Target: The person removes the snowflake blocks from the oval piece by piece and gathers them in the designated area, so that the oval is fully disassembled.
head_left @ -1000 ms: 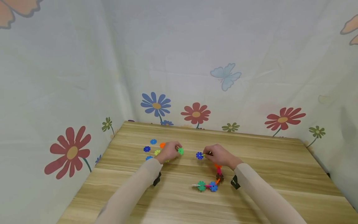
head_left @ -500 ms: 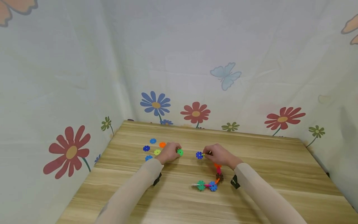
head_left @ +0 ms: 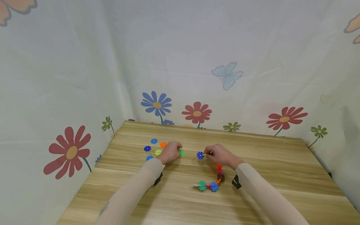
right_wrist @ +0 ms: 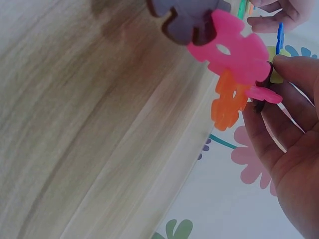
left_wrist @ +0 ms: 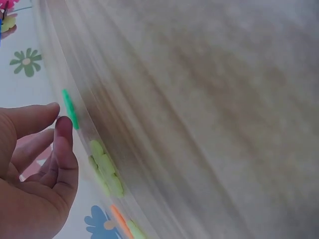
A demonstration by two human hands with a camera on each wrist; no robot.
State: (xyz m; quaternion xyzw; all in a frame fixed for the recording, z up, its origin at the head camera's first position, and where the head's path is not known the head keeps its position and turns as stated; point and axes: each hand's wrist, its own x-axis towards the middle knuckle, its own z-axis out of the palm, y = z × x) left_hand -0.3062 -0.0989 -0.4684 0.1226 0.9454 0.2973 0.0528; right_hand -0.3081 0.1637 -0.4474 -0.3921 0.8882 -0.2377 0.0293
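Note:
My left hand (head_left: 170,152) hovers at a green snowflake disc (head_left: 182,153) that lies flat on the table. In the left wrist view, thumb and fingertip (left_wrist: 64,122) almost meet, with the green disc (left_wrist: 70,109) just beyond them. My right hand (head_left: 220,154) pinches a brown snowflake disc (right_wrist: 259,105) in a curved chain of interlocked discs. A dark blue disc (head_left: 200,155) ends the chain on the left of that hand, joined by a yellow one (right_wrist: 277,74). Pink (right_wrist: 239,47) and orange (right_wrist: 229,102) discs follow below, leading to a light blue disc (head_left: 214,186) and a teal one (head_left: 202,186).
Several loose discs lie left of my left hand, among them a blue (head_left: 154,141), a dark blue (head_left: 147,148), a yellow-green (head_left: 158,152) and an orange one (head_left: 163,145). A flower-printed cloth (head_left: 180,78) hangs behind the wooden table (head_left: 253,200).
The green disc has gone from tilted in my left fingers to flat on the table, and those fingers have let go of it. My right hand and the chain have stayed put.

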